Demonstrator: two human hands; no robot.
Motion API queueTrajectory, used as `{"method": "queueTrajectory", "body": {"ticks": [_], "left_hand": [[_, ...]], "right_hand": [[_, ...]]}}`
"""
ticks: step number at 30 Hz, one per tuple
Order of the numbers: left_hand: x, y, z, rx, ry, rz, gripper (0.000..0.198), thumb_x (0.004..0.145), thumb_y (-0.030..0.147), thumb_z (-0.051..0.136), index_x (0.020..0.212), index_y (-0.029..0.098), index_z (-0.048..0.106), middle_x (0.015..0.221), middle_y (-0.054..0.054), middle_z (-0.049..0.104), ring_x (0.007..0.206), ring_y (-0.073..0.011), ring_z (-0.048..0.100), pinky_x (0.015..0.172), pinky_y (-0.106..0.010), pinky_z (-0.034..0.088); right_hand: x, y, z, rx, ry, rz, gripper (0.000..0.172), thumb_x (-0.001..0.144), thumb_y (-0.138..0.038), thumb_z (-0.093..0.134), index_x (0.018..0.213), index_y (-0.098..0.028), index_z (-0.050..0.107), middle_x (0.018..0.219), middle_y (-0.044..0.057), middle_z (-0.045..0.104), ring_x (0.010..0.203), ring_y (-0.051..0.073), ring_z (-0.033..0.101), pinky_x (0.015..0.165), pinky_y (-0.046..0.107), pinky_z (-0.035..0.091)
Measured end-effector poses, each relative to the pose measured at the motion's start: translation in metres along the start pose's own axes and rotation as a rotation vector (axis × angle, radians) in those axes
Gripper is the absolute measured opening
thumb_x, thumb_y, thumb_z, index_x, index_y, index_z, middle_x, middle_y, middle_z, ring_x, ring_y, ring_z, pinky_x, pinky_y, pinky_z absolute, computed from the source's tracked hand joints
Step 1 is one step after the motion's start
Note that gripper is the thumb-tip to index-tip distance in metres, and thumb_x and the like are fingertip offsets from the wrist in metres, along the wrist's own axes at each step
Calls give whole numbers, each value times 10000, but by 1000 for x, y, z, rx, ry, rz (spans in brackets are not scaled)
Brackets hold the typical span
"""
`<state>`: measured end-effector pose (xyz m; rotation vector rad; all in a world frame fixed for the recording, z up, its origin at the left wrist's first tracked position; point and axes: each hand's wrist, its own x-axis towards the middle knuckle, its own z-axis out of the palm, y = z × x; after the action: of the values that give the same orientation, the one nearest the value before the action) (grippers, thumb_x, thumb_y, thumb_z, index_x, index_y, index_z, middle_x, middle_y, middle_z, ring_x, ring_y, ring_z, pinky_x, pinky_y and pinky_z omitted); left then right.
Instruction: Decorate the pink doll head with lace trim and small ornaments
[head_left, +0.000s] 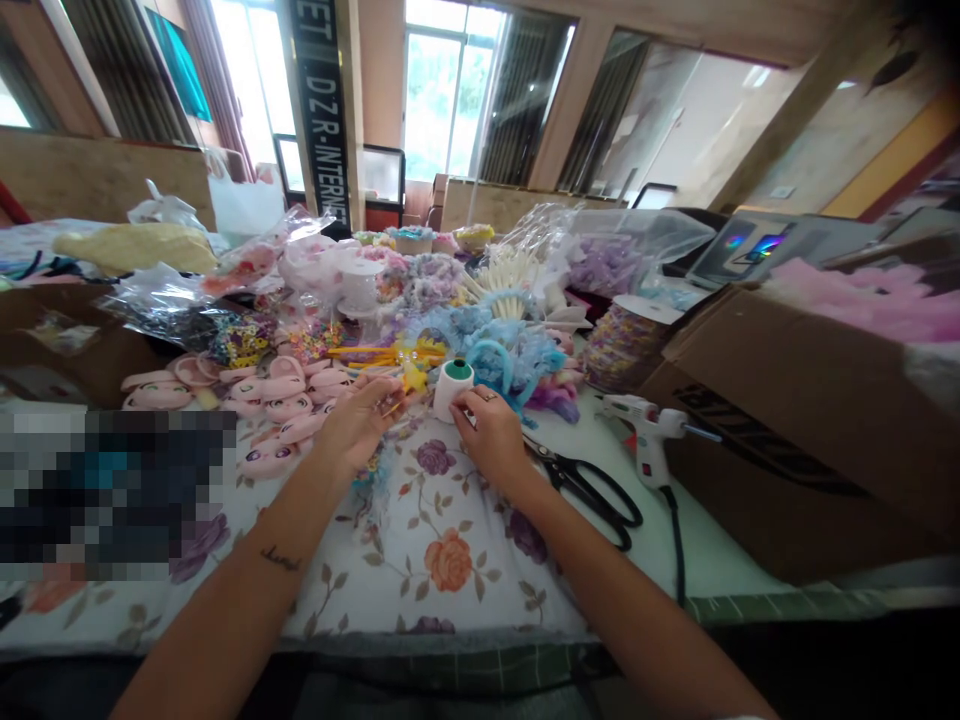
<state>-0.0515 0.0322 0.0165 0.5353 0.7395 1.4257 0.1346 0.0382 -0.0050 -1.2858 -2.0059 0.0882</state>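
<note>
White spool [444,400]: one, upright, right hand [491,432] touching, grip unclear
Yellow piece [414,377]: one, at left hand [358,418], hold unclear
Hands: two, apart
Scissors [559,470]: one pair
Cloth [375,590]: floral
Room: curtained windows [431,95]

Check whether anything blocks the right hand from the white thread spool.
Nothing visible does: the right hand is right at the white thread spool, its fingers apparently touching the lower right side. The left hand and the black-handled scissors lie outside that path.
</note>
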Motion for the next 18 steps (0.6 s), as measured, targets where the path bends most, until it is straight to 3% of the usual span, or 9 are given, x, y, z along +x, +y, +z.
{"method": "queueTrajectory", "body": {"ticks": [6,10,14,16,18], "left_hand": [[-2,1,1,-44,-83,-114,153,602,96,733,632,146,592,599,32,621,609,-89,592,733,-289,541],[-3,2,1,-50,-89,-116,158,603,87,733,643,151,594,606,43,613,613,-86,588,746,-304,542],[-2,3,0,-46,-76,-121,143,604,90,728,635,142,598,602,32,617,608,-91,584,767,-330,541],[-2,3,0,-42,-85,-124,139,605,93,727,636,139,600,599,28,616,608,-93,585,764,-328,538],[-2,3,1,-41,-90,-125,144,604,92,730,643,141,599,599,30,615,610,-96,587,755,-323,534]], "right_hand": [[-2,-15,-15,815,-132,433,200,735,-389,657,735,-193,616,654,-14,546,548,120,472,523,260,392],[5,-24,-18,1022,-160,489,197,668,-352,699,690,-176,613,736,3,603,555,88,458,499,223,379],[8,-21,-21,862,-123,415,235,729,-406,637,720,-174,600,665,-2,593,533,102,476,490,230,381],[5,-17,-23,554,-75,347,236,779,-406,595,759,-171,618,621,-6,584,531,118,497,515,245,381],[0,-15,-24,184,-114,245,197,792,-355,601,803,-166,656,662,15,629,573,137,542,567,261,386]]}}
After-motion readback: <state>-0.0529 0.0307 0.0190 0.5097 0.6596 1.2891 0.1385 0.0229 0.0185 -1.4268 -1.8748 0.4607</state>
